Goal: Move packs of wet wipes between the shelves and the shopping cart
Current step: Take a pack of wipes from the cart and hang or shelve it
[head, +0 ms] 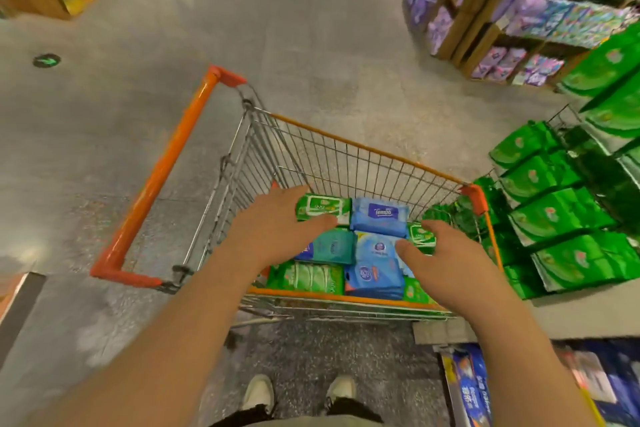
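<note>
Reaching into the shopping cart [349,152] at centre frame, the left hand [277,218] and right hand [446,256] hover with fingers spread, gripping nothing, above the wet-wipe packs [375,253] filling its basket.

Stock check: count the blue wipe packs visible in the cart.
3. The Tempo pack lies at the far middle, a light blue pack just nearer, and a blue pack by the near rim. Hands may hide more.
</note>
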A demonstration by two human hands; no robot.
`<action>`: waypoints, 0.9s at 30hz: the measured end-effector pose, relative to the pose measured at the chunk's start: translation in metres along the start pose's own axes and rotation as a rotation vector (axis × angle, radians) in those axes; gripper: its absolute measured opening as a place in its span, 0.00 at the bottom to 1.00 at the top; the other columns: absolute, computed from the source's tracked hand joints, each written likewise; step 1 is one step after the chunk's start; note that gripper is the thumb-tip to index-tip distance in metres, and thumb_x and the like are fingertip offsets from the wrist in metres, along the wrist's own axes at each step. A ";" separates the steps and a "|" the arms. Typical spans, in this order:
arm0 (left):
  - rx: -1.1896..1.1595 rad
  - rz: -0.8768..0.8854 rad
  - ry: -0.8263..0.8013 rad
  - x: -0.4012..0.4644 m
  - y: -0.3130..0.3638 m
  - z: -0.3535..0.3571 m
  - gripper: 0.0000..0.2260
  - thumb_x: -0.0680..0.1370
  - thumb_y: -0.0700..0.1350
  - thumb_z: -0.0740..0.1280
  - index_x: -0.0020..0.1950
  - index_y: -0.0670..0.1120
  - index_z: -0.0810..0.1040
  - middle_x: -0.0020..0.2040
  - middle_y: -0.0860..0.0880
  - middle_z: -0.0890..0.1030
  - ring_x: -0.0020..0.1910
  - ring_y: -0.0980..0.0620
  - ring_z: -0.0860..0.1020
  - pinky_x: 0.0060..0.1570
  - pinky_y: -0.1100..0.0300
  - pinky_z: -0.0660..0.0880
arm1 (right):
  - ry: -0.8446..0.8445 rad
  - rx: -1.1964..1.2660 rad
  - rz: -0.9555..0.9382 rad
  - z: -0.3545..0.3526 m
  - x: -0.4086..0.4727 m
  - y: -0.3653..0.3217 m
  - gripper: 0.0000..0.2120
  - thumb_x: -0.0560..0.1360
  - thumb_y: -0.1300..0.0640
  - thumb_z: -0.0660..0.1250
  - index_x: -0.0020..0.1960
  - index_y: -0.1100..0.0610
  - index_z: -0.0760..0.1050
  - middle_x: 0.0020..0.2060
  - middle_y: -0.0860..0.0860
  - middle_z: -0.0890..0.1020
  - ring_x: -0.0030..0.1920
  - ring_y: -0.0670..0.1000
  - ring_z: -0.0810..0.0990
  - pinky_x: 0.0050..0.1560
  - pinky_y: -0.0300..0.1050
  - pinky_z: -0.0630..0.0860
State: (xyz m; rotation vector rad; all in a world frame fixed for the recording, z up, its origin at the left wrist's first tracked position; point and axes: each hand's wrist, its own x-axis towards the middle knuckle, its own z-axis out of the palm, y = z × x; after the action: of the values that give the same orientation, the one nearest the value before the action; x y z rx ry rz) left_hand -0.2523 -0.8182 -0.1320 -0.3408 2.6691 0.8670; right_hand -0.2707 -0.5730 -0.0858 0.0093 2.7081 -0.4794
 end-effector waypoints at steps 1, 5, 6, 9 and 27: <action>-0.013 -0.013 -0.001 0.007 -0.003 0.001 0.45 0.66 0.82 0.53 0.75 0.56 0.66 0.74 0.43 0.72 0.69 0.42 0.73 0.66 0.44 0.74 | -0.021 0.006 -0.006 0.001 0.010 -0.001 0.34 0.79 0.37 0.62 0.79 0.53 0.61 0.77 0.54 0.68 0.73 0.58 0.71 0.68 0.52 0.70; -0.092 -0.039 -0.013 0.030 -0.006 0.004 0.40 0.67 0.79 0.57 0.72 0.58 0.71 0.68 0.48 0.77 0.60 0.49 0.77 0.56 0.51 0.76 | -0.105 0.000 -0.033 0.005 0.051 -0.002 0.34 0.79 0.38 0.63 0.80 0.53 0.61 0.77 0.53 0.67 0.73 0.56 0.71 0.68 0.49 0.69; -0.114 -0.045 -0.020 0.036 -0.005 0.004 0.36 0.71 0.76 0.60 0.73 0.58 0.71 0.69 0.49 0.77 0.58 0.52 0.76 0.54 0.55 0.74 | -0.126 -0.006 -0.041 0.005 0.062 -0.002 0.34 0.80 0.38 0.63 0.80 0.53 0.61 0.78 0.52 0.66 0.74 0.56 0.69 0.70 0.49 0.68; -0.146 -0.071 -0.013 0.058 -0.006 0.012 0.28 0.78 0.68 0.65 0.75 0.57 0.71 0.69 0.51 0.78 0.55 0.57 0.74 0.50 0.58 0.70 | -0.182 -0.007 -0.086 0.009 0.099 -0.001 0.34 0.80 0.39 0.63 0.81 0.53 0.60 0.76 0.52 0.69 0.72 0.55 0.71 0.68 0.48 0.68; -1.219 -1.119 -0.083 0.190 -0.036 0.148 0.13 0.81 0.55 0.64 0.53 0.46 0.78 0.51 0.46 0.80 0.46 0.44 0.78 0.44 0.54 0.72 | -0.608 -0.076 -0.294 0.106 0.300 0.012 0.35 0.81 0.39 0.63 0.81 0.54 0.59 0.79 0.52 0.64 0.77 0.55 0.65 0.73 0.50 0.64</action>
State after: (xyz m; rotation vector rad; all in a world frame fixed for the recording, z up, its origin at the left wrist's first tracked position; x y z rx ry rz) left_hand -0.3834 -0.7818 -0.3339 -1.7041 1.1055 1.7552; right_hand -0.5073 -0.6145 -0.2951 -0.4809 2.1286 -0.3821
